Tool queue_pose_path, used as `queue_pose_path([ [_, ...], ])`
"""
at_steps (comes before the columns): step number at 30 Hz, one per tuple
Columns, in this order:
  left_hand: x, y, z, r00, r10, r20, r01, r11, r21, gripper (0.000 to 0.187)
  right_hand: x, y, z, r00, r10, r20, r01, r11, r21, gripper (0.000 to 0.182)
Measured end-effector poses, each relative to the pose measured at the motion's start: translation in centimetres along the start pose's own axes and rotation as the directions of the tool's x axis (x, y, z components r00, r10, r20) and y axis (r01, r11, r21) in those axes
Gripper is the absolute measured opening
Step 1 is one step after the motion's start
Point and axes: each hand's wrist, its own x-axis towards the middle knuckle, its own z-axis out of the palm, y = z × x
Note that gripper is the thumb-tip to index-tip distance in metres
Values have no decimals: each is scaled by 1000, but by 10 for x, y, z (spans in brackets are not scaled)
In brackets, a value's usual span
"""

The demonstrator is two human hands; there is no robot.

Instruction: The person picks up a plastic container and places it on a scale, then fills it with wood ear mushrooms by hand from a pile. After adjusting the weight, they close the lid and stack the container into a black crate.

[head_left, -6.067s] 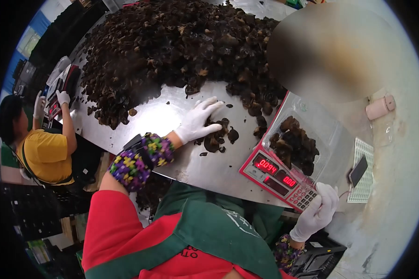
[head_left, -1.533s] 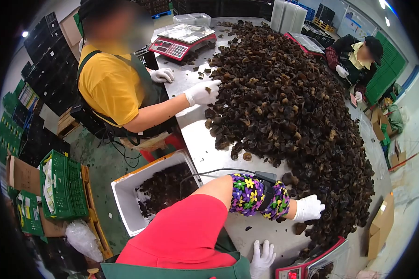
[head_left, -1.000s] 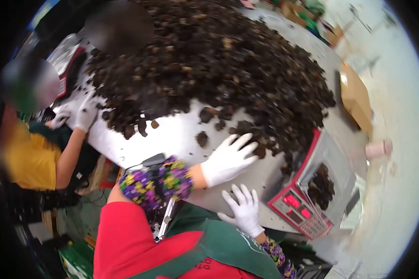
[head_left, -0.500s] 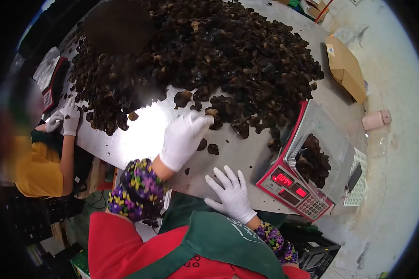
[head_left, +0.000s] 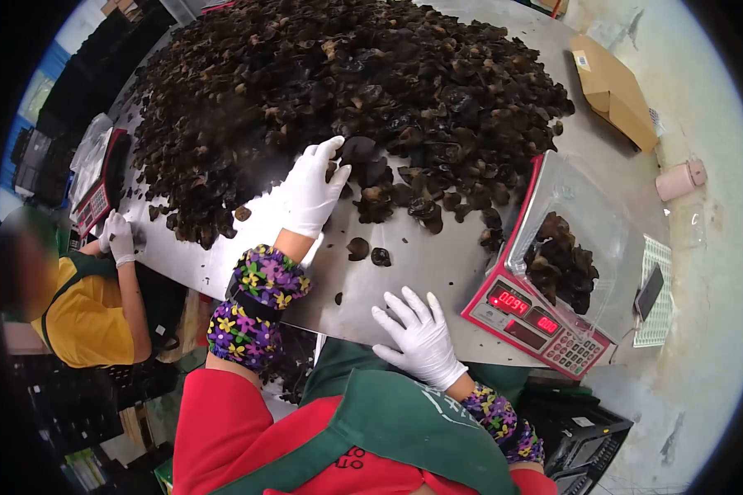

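A wide heap of dark wood ear mushrooms [head_left: 347,74] covers the far part of the metal table [head_left: 351,305]. My left hand [head_left: 312,191], in a white glove, is at the near edge of the heap, thumb and fingers apart, with a dark mushroom piece [head_left: 359,150] right at the fingertips. Also gloved, my right hand [head_left: 425,340] is spread over the table's front edge and holds nothing. To its right stands a red scale [head_left: 537,330] reading 0.094. Mushrooms [head_left: 563,262] lie in the clear plastic bag [head_left: 582,198] on it.
A co-worker in a yellow shirt [head_left: 95,318] is at the left, gloved hands [head_left: 120,235] together beside another red scale [head_left: 99,198]. A cardboard box [head_left: 615,91], a pink container [head_left: 681,180] and a phone [head_left: 648,293] are on the right. Loose mushroom pieces [head_left: 380,256] lie before the heap.
My left hand has moved farther toward the heap, and its fingers have parted. My right hand stays spread near the table edge. The co-worker's head has drawn back from over the table.
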Motion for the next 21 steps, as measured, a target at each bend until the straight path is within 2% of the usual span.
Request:
queue_pose_path([
  [1, -4, -2, -5, 1000, -2, 0, 2, 1000, 11, 26, 0, 0, 0, 1000, 2, -4, -2, 1000, 0, 64],
  [3, -16, 3, -19, 995, -28, 98, 27, 1000, 5, 26, 0, 0, 1, 1000, 7, -12, -7, 1000, 3, 63],
  [4, -25, 3, -13, 992, -43, 116, 57, 991, -125, 27, -1, 0, 1, 1000, 7, -11, -7, 1000, 10, 63],
  [6, -29, 36, -19, 969, 45, 241, -43, 999, -15, 29, 1, -1, -2, 1000, 9, -5, -9, 1000, -5, 61],
  [8, -38, 32, -3, 914, 202, 352, -222, 975, 16, 28, 1, -2, -2, 1000, 8, -4, -8, 1000, -3, 61],
  [9, -44, 30, 6, 927, 154, 342, -161, 987, -8, 30, 1, -1, -2, 1000, 7, -4, -7, 1000, -3, 60],
  [10, -47, 26, 10, 928, 156, 338, -161, 987, -13, 30, 1, 0, -2, 1000, 8, -4, -8, 1000, -9, 60],
  [12, -45, 30, 11, 924, -79, 374, 137, 982, -132, 27, 0, 0, -1, 1000, 10, -6, -10, 1000, -2, 60],
  [13, -46, 31, 6, 914, -116, 388, 210, 955, -209, 22, -1, 0, -1, 1000, 15, -8, -15, 1000, -3, 60],
  [14, -46, 34, 0, 913, -114, 391, 209, 955, -209, 22, -1, 0, -2, 1000, 12, -11, -12, 1000, -4, 59],
  [15, -48, 36, -6, 890, -183, 419, 371, 825, -427, 19, 0, 0, -1, 1000, 8, -14, -8, 1000, -2, 59],
  [16, -51, 35, -12, 854, -242, 460, 501, 622, -602, 17, 0, -1, 0, 1000, 5, -14, -5, 1000, 4, 59],
  [17, -53, 32, -18, 840, -241, 487, 530, 558, -639, 14, 0, 0, 0, 1000, 11, -4, -11, 1000, 2, 60],
  [18, -56, 28, -23, 840, -249, 483, 531, 563, -633, 14, -1, 0, 1, 1000, 16, 5, -16, 1000, 0, 61],
  [20, -62, 22, -33, 740, -304, 600, 672, 388, -631, 16, -1, 0, 2, 1000, 6, 0, -6, 1000, -2, 62],
  [21, -62, 25, -39, 722, -320, 614, 690, 401, -602, 15, -1, 1, 3, 1000, 8, -2, -8, 1000, -3, 62],
])
